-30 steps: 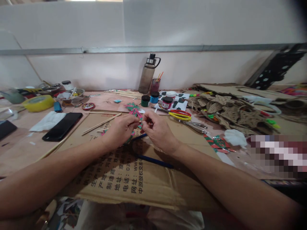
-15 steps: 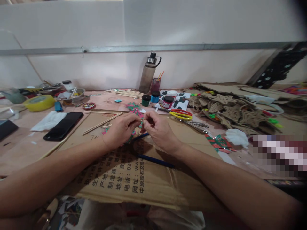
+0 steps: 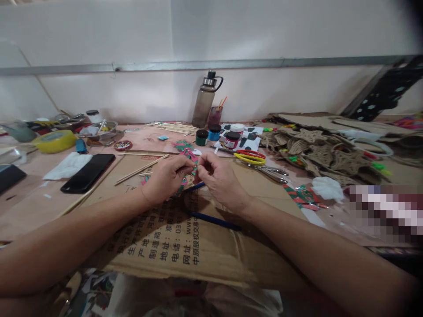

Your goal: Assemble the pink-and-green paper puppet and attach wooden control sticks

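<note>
My left hand (image 3: 168,176) and my right hand (image 3: 218,178) meet above the middle of a cardboard sheet (image 3: 218,255), fingertips pinched together. Whatever sits between the fingers is too small to make out. Beside and partly behind my left hand lie pink and green patterned pieces (image 3: 187,153), which my fingers partly cover. Below my right hand a blue stick (image 3: 216,221) rests on the cardboard, and a second blue length (image 3: 194,187) shows between the hands. Thin wooden sticks (image 3: 140,171) lie to the left of my left hand.
Scissors with red and yellow handles (image 3: 249,157) and metal pliers (image 3: 272,173) lie right of my hands. Paint jars (image 3: 201,138) and a water bottle (image 3: 204,103) stand behind. Left are a black phone (image 3: 88,173) and yellow tape (image 3: 54,141). Cardboard cut-outs (image 3: 317,152) pile up at right.
Both hands keep nearly the same pinched pose at the same spot. The view has shifted very slightly.
</note>
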`<state>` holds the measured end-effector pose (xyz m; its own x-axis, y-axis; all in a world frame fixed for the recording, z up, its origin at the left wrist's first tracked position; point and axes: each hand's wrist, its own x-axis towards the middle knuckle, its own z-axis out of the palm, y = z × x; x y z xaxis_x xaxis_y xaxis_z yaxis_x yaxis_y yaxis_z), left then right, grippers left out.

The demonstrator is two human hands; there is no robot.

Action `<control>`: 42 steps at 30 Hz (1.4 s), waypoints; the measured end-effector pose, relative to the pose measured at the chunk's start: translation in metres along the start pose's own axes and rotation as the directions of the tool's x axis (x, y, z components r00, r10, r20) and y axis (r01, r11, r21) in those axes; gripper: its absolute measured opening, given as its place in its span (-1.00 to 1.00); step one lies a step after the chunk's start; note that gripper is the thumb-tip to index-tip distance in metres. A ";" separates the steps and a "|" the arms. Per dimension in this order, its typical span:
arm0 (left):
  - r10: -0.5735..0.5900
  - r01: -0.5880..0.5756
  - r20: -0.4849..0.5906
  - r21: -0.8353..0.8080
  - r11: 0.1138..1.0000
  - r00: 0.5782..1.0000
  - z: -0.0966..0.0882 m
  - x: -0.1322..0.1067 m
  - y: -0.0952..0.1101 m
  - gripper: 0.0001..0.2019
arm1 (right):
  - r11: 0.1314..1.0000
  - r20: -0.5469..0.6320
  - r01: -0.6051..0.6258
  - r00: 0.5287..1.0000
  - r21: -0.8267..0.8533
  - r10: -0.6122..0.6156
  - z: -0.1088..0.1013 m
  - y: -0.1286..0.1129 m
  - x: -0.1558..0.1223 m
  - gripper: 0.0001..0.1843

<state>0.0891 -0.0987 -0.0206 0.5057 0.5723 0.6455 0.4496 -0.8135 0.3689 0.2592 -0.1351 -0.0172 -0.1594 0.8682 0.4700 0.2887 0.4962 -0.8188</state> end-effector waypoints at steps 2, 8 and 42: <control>0.005 -0.005 -0.010 -0.004 1.000 1.000 0.000 0.000 0.001 -0.89 | 1.000 -0.016 0.010 1.000 -0.024 -0.010 0.000 0.001 0.000 -0.93; 0.005 -0.005 -0.002 -0.014 1.000 1.000 0.000 0.000 0.001 -0.90 | 0.994 -0.011 0.032 0.999 -0.107 -0.034 0.000 0.002 0.000 -0.93; -0.041 0.041 -0.001 0.038 0.998 0.999 0.002 -0.002 0.000 -0.90 | 0.993 -0.037 0.016 0.999 -0.118 -0.020 0.000 -0.003 0.001 -0.92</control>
<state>0.0901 -0.0992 -0.0232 0.4862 0.6050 0.6305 0.4978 -0.7848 0.3692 0.2582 -0.1360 -0.0143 -0.1305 0.8571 0.4983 0.3954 0.5059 -0.7666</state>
